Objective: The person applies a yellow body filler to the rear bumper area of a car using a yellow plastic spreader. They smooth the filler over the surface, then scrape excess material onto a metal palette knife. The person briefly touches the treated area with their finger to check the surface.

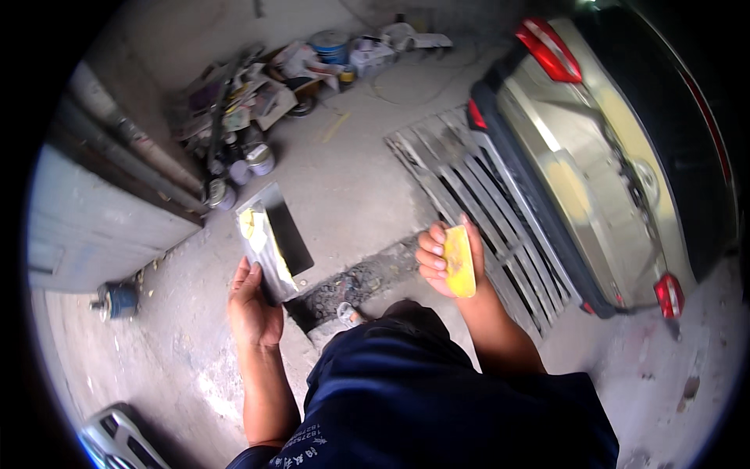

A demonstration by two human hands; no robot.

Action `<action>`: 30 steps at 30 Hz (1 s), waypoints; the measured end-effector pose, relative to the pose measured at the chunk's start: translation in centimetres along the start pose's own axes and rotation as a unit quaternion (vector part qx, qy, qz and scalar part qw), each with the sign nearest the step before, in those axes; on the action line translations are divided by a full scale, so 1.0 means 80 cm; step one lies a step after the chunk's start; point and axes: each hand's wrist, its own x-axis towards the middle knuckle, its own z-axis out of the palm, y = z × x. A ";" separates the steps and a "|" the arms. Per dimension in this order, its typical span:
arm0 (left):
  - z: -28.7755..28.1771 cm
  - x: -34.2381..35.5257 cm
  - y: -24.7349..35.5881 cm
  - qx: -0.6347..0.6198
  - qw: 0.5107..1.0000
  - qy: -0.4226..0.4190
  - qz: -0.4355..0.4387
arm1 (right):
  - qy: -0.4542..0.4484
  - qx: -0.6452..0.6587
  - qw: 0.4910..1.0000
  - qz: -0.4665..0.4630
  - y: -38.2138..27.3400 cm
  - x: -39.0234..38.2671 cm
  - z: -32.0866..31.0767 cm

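Observation:
My left hand (256, 309) grips the lower edge of a flat metal mixing plate (273, 270), thumb and fingers closed on it. A dab of yellow body filler (248, 223) sits near the plate's far left corner, and a thin streak runs along it. The plate's right part looks dark. My right hand (431, 262) is wrapped round a yellow putty spreader (459, 264), a flat piece with brownish smears on its face. Both hands are held up apart in front of me, the spreader to the right of the plate.
To the right stands a beige car's rear (566, 172) with pale yellow filler patches, near a slatted metal grate (500, 227). Papers and cans (266, 94) are piled along the far wall. A rubble-filled trench (348, 289) crosses the floor. At lower left lies a silver car part (117, 442).

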 end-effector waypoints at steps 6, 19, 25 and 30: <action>-0.057 0.050 0.051 -0.018 0.994 0.085 0.061 | 0.191 -0.094 0.975 0.069 0.004 0.130 -0.062; -0.127 0.269 0.117 -0.037 0.937 0.320 0.131 | 0.269 -0.329 0.862 0.278 -0.005 0.506 -0.245; -0.111 0.352 0.148 -0.071 0.917 0.369 0.133 | 0.220 -0.405 0.803 0.379 0.002 0.683 -0.246; -0.143 0.374 0.154 -0.095 0.892 0.418 0.145 | 0.189 -0.442 0.756 0.444 0.054 0.794 -0.318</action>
